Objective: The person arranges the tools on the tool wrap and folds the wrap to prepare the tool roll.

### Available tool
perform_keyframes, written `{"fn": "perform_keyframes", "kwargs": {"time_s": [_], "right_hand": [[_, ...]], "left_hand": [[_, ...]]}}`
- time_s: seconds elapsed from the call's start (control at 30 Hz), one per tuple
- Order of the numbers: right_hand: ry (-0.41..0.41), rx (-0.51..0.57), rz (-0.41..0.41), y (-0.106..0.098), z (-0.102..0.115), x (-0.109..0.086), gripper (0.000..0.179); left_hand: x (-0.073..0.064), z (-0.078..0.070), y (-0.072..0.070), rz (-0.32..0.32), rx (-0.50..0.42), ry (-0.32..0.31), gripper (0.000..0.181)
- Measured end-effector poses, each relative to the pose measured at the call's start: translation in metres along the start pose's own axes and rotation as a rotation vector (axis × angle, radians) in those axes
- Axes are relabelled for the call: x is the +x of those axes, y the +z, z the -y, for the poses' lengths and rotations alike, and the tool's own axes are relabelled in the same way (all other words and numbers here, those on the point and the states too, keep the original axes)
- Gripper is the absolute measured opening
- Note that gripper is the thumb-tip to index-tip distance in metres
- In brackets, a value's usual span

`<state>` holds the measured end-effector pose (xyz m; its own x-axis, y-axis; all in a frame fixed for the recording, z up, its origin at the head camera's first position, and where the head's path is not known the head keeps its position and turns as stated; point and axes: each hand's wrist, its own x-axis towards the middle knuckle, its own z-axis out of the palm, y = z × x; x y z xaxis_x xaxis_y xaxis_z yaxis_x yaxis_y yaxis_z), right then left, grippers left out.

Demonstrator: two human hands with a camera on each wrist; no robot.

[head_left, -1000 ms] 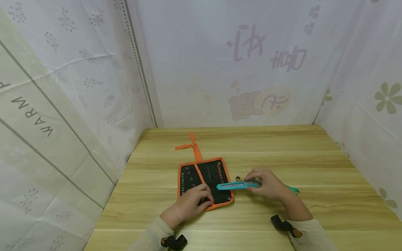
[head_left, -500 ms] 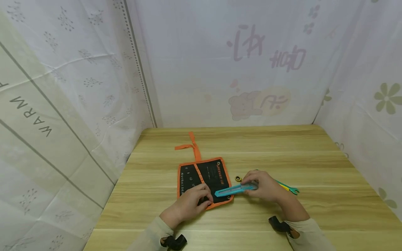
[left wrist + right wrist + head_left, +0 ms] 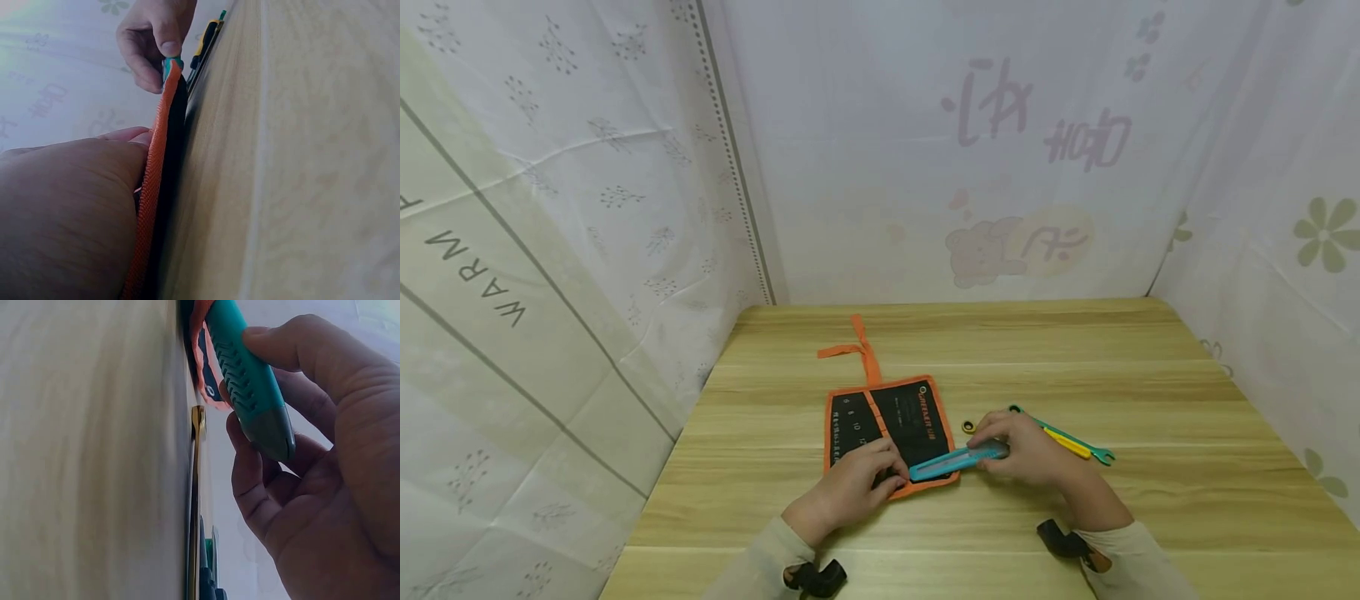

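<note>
A black tool pouch (image 3: 917,421) with orange trim and size numbers lies flat on the table. My left hand (image 3: 861,481) pinches its near orange edge between thumb and fingers; in the left wrist view that orange edge (image 3: 156,169) stands raised beside the hand, which hides the fingertips. My right hand (image 3: 1026,450) holds a teal utility knife (image 3: 943,464) by its grey end, thumb on one side and fingers on the other, as the right wrist view shows. The knife's front end overlaps the pouch's near right part, right by the left fingertips.
Right of the pouch, partly behind the right hand, lie a green wrench (image 3: 1103,456), a yellow-handled tool (image 3: 1067,442) and a yellow ring end (image 3: 969,427). The pouch's orange ties (image 3: 868,362) stretch toward the back. Printed curtains (image 3: 865,167) surround the wooden table (image 3: 1037,350).
My right hand has moved left and toward me, bringing the knife's front end to the pouch's near edge by the left fingertips. More of the green and yellow tools shows. The left hand stays put.
</note>
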<state>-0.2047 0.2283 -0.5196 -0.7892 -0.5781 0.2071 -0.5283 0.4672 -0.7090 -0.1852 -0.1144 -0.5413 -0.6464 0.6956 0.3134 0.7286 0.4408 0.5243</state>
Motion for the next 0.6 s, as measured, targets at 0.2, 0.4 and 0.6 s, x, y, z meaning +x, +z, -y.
{"fn": "perform_keyframes", "kwargs": {"time_s": [0.2, 0.4, 0.6], "right_hand": [[0.017, 0.016, 0.011, 0.0023, 0.0040, 0.0017, 0.024], [0.043, 0.035, 0.061, 0.0063, 0.0058, 0.0049, 0.025], [0.061, -0.030, 0.063, 0.0101, 0.0093, 0.0060, 0.023]], "left_hand": [[-0.0002, 0.0019, 0.0005, -0.003, 0.006, 0.013, 0.007], [-0.0003, 0.0018, 0.0014, -0.008, 0.011, 0.025, 0.005], [-0.0002, 0.0009, 0.0016, -0.017, 0.015, 0.034, 0.005]]}}
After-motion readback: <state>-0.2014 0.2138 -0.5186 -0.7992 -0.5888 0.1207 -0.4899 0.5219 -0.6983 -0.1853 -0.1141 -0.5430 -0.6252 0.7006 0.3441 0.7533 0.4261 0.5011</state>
